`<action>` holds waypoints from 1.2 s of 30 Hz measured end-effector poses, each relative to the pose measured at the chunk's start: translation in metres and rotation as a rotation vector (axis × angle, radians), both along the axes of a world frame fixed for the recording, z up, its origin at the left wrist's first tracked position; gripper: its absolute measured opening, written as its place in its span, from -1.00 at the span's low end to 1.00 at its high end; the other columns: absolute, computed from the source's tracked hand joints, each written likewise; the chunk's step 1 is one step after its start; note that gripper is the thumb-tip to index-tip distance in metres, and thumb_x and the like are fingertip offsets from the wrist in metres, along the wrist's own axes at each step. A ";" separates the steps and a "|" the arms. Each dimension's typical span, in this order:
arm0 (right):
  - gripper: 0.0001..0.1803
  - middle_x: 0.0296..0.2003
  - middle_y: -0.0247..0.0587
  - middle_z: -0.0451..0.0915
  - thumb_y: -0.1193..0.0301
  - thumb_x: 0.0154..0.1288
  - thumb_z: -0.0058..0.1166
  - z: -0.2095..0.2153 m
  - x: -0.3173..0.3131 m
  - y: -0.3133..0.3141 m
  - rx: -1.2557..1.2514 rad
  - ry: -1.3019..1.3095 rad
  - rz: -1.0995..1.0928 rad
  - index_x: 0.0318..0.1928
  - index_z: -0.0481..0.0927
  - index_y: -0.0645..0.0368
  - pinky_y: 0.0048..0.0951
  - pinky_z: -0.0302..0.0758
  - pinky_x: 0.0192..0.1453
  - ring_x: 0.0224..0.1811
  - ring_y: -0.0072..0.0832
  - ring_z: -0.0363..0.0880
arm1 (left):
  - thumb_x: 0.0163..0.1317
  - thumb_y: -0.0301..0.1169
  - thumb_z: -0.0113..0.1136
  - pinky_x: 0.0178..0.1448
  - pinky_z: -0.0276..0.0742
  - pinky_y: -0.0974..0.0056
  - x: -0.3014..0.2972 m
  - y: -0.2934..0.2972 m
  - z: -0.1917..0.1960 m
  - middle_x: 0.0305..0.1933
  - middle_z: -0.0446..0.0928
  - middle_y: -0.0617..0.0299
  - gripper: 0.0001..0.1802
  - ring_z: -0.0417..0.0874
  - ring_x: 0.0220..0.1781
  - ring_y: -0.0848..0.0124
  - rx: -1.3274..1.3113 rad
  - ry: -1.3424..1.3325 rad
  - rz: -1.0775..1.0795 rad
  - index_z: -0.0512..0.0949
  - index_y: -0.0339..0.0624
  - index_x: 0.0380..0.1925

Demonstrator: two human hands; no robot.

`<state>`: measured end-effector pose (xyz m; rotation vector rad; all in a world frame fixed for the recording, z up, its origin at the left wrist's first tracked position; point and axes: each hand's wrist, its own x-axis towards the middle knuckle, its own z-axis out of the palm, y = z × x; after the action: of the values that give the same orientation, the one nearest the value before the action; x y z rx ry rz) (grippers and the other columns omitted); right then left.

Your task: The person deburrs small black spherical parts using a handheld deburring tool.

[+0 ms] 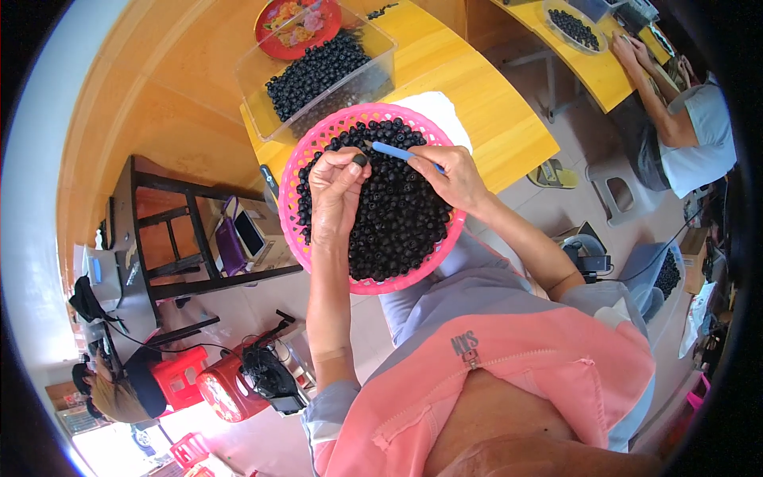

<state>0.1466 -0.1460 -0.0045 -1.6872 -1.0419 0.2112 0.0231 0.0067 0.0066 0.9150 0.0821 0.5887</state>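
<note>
Held up over a pink plastic basket, my left hand pinches one small black round piece between thumb and fingertips. My right hand is closed round a blue-handled knife, whose thin tip points left at that piece; whether it touches is too small to tell. Below both hands the basket is full of similar small black round pieces, some showing a hole or ring. The basket sits by my lap at the table's near edge.
A clear plastic bin of black pieces and a red floral tray stand on the yellow table. At right, a person works beside a clear bowl. A dark frame table and red stools stand left.
</note>
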 end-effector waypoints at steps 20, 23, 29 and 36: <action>-0.79 -0.46 -0.11 0.62 0.37 0.16 0.10 -0.002 -0.002 -0.005 0.122 0.055 0.073 -0.31 0.61 0.28 -0.44 0.50 -0.36 -0.43 -0.34 0.61 | 0.05 -0.66 0.17 -0.08 0.55 0.34 0.005 0.001 -0.003 -0.22 0.53 0.16 -0.84 0.59 -0.22 0.40 -0.043 0.113 0.060 0.51 -0.22 -0.35; -0.79 -0.45 -0.10 0.62 0.36 0.15 0.10 -0.002 -0.002 -0.005 0.117 0.039 0.077 -0.31 0.61 0.27 -0.43 0.51 -0.35 -0.43 -0.34 0.62 | 0.04 -0.67 0.17 -0.07 0.55 0.32 0.005 0.000 -0.004 -0.22 0.53 0.15 -0.83 0.59 -0.21 0.39 -0.014 0.107 0.062 0.51 -0.22 -0.36; -0.78 -0.44 -0.09 0.62 0.35 0.15 0.10 -0.003 -0.002 -0.004 0.120 0.008 0.076 -0.31 0.61 0.29 -0.41 0.52 -0.33 -0.42 -0.31 0.62 | 0.03 -0.69 0.16 -0.08 0.56 0.31 0.004 0.000 -0.003 -0.22 0.52 0.16 -0.82 0.58 -0.21 0.39 -0.014 0.114 0.065 0.51 -0.23 -0.36; -0.77 -0.45 -0.06 0.61 0.34 0.16 0.07 -0.001 -0.001 -0.002 0.053 0.001 0.050 -0.32 0.61 0.27 -0.36 0.49 -0.33 -0.42 -0.24 0.61 | 0.03 -0.67 0.18 -0.10 0.55 0.33 0.002 -0.002 0.000 -0.24 0.51 0.17 -0.84 0.57 -0.25 0.43 0.043 0.054 0.052 0.50 -0.21 -0.38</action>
<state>0.1461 -0.1481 -0.0056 -1.6147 -1.0806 0.2146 0.0255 0.0050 0.0065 0.9730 0.1429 0.6156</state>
